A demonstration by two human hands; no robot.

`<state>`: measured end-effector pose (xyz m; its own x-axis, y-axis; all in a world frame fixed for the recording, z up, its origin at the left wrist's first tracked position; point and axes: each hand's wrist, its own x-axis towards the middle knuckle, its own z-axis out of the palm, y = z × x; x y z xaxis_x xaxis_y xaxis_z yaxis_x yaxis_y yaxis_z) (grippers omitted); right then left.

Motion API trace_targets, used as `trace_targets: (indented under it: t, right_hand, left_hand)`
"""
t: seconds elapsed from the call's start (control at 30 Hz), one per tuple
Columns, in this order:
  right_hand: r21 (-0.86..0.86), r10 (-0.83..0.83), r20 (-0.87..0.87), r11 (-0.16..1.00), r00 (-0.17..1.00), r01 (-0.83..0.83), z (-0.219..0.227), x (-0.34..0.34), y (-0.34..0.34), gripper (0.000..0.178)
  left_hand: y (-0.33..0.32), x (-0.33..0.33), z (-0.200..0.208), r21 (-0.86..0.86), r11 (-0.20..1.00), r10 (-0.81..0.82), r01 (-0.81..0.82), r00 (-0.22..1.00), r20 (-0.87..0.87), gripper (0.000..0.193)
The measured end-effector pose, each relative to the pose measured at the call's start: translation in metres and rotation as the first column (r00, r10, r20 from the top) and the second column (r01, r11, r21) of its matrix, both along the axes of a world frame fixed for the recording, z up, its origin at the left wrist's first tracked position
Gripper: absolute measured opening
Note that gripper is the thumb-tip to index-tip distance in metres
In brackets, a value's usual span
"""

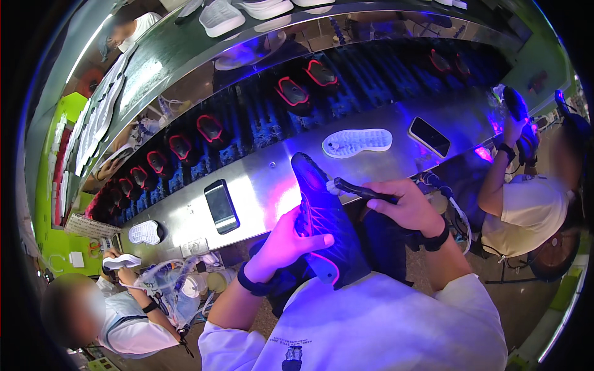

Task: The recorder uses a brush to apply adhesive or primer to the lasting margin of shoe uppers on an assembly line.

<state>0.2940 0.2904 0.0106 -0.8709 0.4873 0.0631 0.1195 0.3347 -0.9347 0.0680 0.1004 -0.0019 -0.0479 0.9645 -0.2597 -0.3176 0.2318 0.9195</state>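
My left hand [279, 245] is closed round the side of a black shoe upper [333, 238] with a pinkish-red trim line near its heel. The shoe is tilted, its toe pointing away from me toward the metal bench. In my right hand [405, 208] is a brush [362, 190] with a black handle. Its pale bristles are at the edge of the shoe's forefoot; whether they press on it I cannot tell. Beyond the toe, a white shoe sole [357, 143] lies on the metal bench [265, 179]. Violet light falls on the shoe and my left hand.
One phone [221, 206] lies on the bench at left, another phone [429, 137] at right. A dark conveyor [247, 127] behind carries several red-edged black shoe uppers [210, 128]. White soles [221, 17] sit on the upper shelf. Co-workers [526, 210] sit on both sides, handling shoe parts.
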Motion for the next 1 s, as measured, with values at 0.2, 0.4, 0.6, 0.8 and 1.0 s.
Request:
trace_targets:
  t: [0.2,0.4,0.6,0.8,1.0]
  right_hand:
    - [-0.051,-0.074,0.047,0.996,0.996,0.076,-0.013,0.003,-0.021,0.036]
    - [0.075,0.019,0.104,0.997,0.994,-0.027,-0.007,0.015,-0.009,0.034]
    - [-0.085,-0.109,0.071,0.99,0.992,0.115,0.009,-0.046,0.007,0.037]
    - [0.159,-0.029,-0.062,0.987,0.998,0.039,-0.005,-0.019,0.009,0.038]
    - [0.004,-0.07,-0.007,0.998,0.998,0.07,0.003,-0.027,0.009,0.037]
  left_hand:
    - [-0.001,-0.002,-0.003,-0.081,0.995,0.07,-0.056,0.979,0.19,0.069]
    - [0.001,-0.016,-0.015,-0.025,0.997,0.078,-0.074,0.977,0.197,0.072]
    - [0.001,-0.013,-0.014,0.103,0.995,-0.005,0.003,1.0,0.022,0.077]
    - [0.003,-0.022,-0.015,0.095,0.995,0.009,-0.004,0.999,-0.053,0.078]
    - [0.0,-0.008,-0.005,0.031,0.999,0.027,-0.03,0.995,0.092,0.077]
